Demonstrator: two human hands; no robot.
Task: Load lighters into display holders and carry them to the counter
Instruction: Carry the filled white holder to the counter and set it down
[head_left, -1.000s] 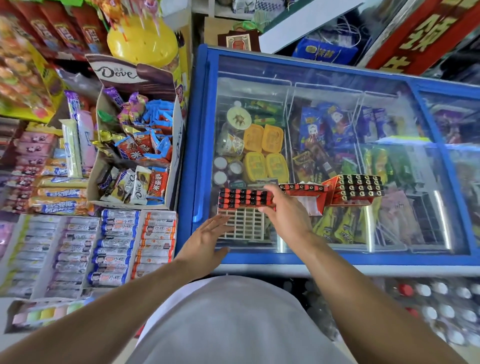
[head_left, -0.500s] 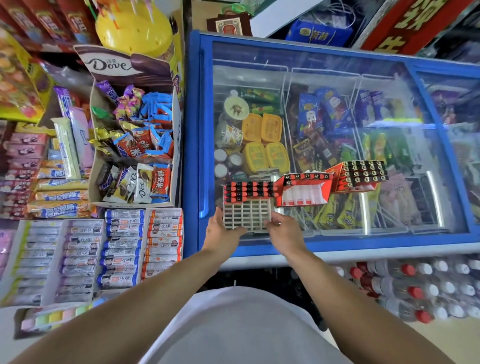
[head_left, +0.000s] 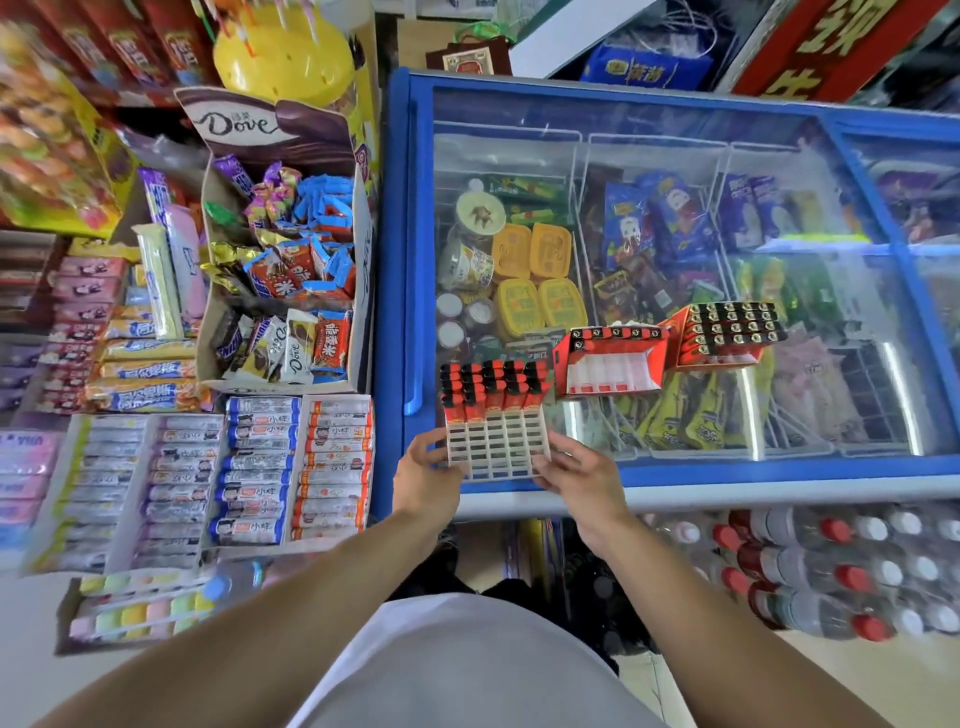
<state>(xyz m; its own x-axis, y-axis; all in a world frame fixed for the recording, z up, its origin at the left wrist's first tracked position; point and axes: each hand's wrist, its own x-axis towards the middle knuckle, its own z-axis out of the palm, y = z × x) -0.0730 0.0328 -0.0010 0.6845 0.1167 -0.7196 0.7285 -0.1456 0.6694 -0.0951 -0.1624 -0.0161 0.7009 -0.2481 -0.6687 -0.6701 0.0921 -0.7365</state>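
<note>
A white grid display holder (head_left: 496, 447) lies on the freezer's glass lid near the front edge, its far rows filled with red-and-black lighters (head_left: 492, 384). My left hand (head_left: 423, 475) grips the holder's left side and my right hand (head_left: 582, 478) grips its right side. Behind it to the right sits an open red lighter box (head_left: 610, 361) that looks mostly emptied. Further right stands a second red box (head_left: 727, 332) packed with black-topped lighters.
The blue chest freezer (head_left: 395, 291) with sliding glass lids holds ice creams. Left of it a Dove chocolate box (head_left: 283, 249) and trays of sausage sticks (head_left: 296, 467) crowd the shelf. Bottled water (head_left: 831, 566) is stacked on the floor at the right.
My right hand left the lighter rows and came back to the holder's right side. My left hand went from flat on the glass to gripping the left side. The holder shifted slightly toward me.
</note>
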